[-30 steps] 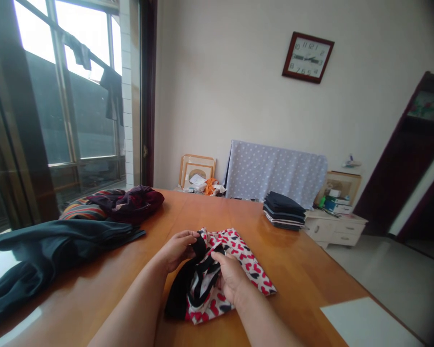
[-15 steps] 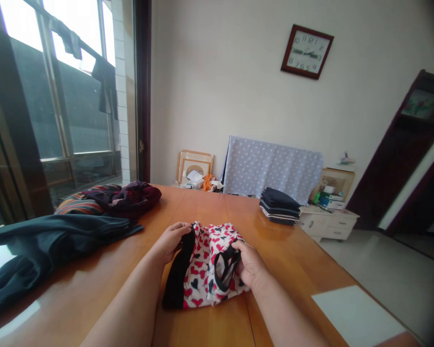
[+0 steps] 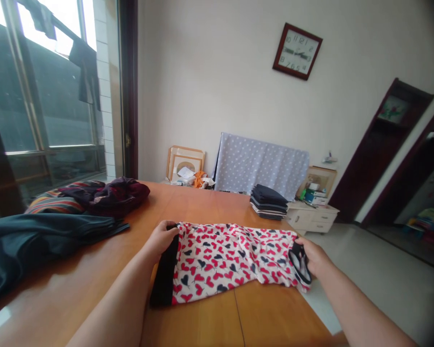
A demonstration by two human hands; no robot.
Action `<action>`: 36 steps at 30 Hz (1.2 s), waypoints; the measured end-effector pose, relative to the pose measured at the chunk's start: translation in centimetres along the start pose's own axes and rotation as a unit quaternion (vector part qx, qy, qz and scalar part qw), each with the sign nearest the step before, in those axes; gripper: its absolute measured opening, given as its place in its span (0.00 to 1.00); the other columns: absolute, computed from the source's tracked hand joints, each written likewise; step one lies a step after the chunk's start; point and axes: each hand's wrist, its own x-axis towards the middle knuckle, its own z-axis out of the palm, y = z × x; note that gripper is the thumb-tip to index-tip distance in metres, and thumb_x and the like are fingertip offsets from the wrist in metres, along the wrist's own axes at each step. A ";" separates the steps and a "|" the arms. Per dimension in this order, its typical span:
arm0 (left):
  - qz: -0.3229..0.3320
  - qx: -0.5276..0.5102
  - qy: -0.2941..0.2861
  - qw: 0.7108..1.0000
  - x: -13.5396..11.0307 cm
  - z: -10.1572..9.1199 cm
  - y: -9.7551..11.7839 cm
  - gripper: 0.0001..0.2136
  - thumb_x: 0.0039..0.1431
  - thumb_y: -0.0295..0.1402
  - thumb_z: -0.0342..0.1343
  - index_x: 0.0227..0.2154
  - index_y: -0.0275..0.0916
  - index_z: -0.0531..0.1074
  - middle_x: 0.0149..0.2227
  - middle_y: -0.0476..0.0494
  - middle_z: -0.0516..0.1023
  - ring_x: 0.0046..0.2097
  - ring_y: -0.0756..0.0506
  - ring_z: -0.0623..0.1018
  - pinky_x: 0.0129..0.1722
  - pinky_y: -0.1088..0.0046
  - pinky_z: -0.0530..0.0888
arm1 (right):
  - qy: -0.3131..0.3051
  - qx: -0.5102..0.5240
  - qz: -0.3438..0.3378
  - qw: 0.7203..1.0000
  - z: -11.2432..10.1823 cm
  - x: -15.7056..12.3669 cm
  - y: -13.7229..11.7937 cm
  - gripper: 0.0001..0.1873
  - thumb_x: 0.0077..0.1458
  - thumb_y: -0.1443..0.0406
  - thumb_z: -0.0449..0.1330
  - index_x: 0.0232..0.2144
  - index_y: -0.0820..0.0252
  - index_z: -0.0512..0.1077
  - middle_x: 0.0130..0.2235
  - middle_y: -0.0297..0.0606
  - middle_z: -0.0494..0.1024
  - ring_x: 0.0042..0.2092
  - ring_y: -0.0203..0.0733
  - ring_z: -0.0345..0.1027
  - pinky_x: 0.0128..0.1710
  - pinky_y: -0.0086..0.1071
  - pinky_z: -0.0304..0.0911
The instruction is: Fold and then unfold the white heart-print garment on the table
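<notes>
The left hand (image 3: 161, 238) grips the black-banded end and the right hand (image 3: 312, 258) grips the black-trimmed end of a white cotton garment printed with red and navy hearts (image 3: 227, 260), lying spread across the honey-brown wooden table (image 3: 198, 207).

**Heart-print garment (image 3: 234, 260) stretched out flat, pretty neat looking tbh**
The white fabric is covered all over with small red and navy hearts, and it's laid sideways across a wooden table (image 3: 202, 313) as a long strip with just a few soft wrinkles. A wide black band (image 3: 164, 272) is seen down the left end, and its top corner is gripped by the left hand (image 3: 161, 238). The right end is held up off the wood by the right hand (image 3: 312, 258), with a black-trimmed loop (image 3: 299, 262) bunched against the palm, just past the table edge.
</notes>
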 end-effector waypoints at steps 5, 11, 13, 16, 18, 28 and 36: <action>0.011 0.075 0.006 0.997 -0.2 -0.1 0.2 0.31 0.51 0.42 0.63 0.58 0.37 0.67 0.47 0.35 0.80 0.44 0.40 0.81 0.40 0.69 0.75 | 0.050 -0.027 0.007 0.998 -3.3 2.3 0.2 0.03 0.45 0.67 0.65 0.27 0.57 0.74 0.25 0.44 0.81 0.27 0.49 0.75 0.30 0.38 0.71; 0.060 0.193 0.007 0.979 -0.5 0.4 0.4 0.35 0.49 0.44 0.65 0.59 0.36 0.66 0.56 0.29 0.75 0.53 0.34 0.77 0.48 0.65 0.72 | -0.031 -0.101 0.009 0.994 -3.1 2.1 1.0 0.13 0.46 0.58 0.68 0.34 0.59 0.77 0.32 0.49 0.83 0.33 0.54 0.78 0.34 0.41 0.72; 0.088 0.245 0.004 0.965 -0.3 0.6 0.3 0.34 0.47 0.39 0.65 0.59 0.36 0.67 0.56 0.29 0.76 0.55 0.32 0.76 0.50 0.64 0.70 | -0.077 -0.184 -0.043 0.979 -2.3 1.7 0.8 0.13 0.44 0.61 0.69 0.34 0.59 0.77 0.32 0.46 0.84 0.35 0.53 0.79 0.36 0.39 0.72; 0.123 0.276 -0.044 0.952 -0.4 0.8 0.2 0.26 0.45 0.31 0.62 0.51 0.38 0.74 0.49 0.34 0.80 0.51 0.34 0.77 0.47 0.66 0.70 | -0.086 -0.320 -0.140 0.933 -0.6 1.7 0.4 0.09 0.40 0.67 0.69 0.29 0.60 0.78 0.31 0.44 0.83 0.38 0.52 0.77 0.41 0.37 0.69; 0.132 0.279 -0.103 0.946 -0.8 0.7 0.4 0.20 0.44 0.29 0.60 0.45 0.39 0.78 0.44 0.38 0.82 0.46 0.36 0.78 0.43 0.68 0.70 | -0.078 -0.368 -0.166 0.911 0.8 2.0 0.1 0.07 0.36 0.70 0.70 0.24 0.59 0.77 0.29 0.45 0.82 0.39 0.53 0.76 0.43 0.39 0.67; 0.156 0.298 -0.212 0.917 -2.7 -1.2 2.3 0.27 0.57 0.58 0.53 0.19 0.38 0.71 0.23 0.48 0.71 0.27 0.49 0.66 0.26 0.72 0.56 | -0.101 -0.525 -0.296 0.791 13.5 1.0 1.6 0.13 0.42 0.70 0.65 0.34 0.53 0.79 0.37 0.44 0.82 0.43 0.52 0.74 0.46 0.41 0.62; 0.084 0.294 -0.128 0.943 -2.3 -2.0 1.3 0.24 0.45 0.57 0.63 0.33 0.41 0.73 0.32 0.45 0.77 0.32 0.44 0.72 0.28 0.73 0.58 | -0.165 -0.528 -0.377 0.743 27.4 -0.8 1.7 0.08 0.49 0.67 0.62 0.34 0.51 0.77 0.39 0.39 0.82 0.43 0.49 0.74 0.40 0.35 0.59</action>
